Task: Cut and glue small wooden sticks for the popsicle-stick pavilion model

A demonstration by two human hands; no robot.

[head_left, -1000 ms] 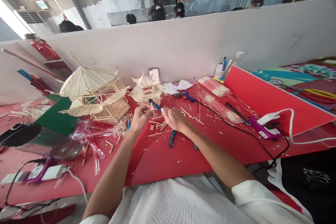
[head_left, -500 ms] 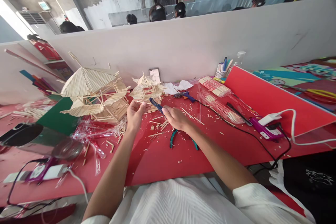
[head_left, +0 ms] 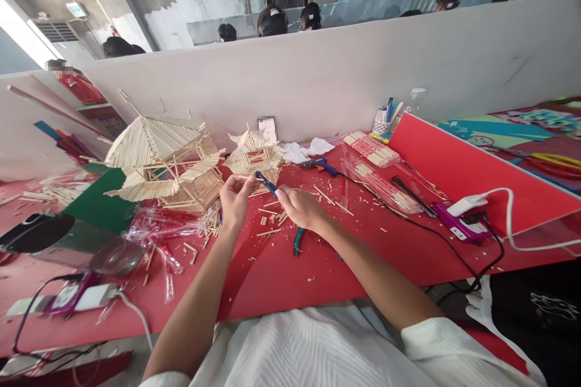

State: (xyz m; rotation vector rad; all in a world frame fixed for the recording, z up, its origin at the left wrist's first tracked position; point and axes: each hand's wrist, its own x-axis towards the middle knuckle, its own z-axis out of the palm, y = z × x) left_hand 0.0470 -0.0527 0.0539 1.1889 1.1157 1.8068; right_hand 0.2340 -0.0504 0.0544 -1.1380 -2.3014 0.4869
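Having shifted leftward, the right hand (head_left: 302,205) is now bringing the blue cutters (head_left: 267,182) up to the left fingertips, its forearm covering more of the green handles (head_left: 297,242). Red table (head_left: 258,290) is spreading beneath everything, with the small stick house (head_left: 254,154) standing toward its back. Well to the right of that house, a red board (head_left: 476,175) is leaning at a slant; to its left, the big stick house (head_left: 157,160) is rising taller. Packs of sticks (head_left: 372,150) are lying to its right, and a glue gun (head_left: 321,164) is resting between them and the house. White tissue (head_left: 308,148) is sitting just beside the house. In front of it, the right fingers are clenching the cutters, while the left hand (head_left: 235,198) is pinching a thin stick (head_left: 241,177) between thumb and fingers, its end near the cutters' tip. Cut stick pieces (head_left: 269,232) are lying scattered nearer the person.
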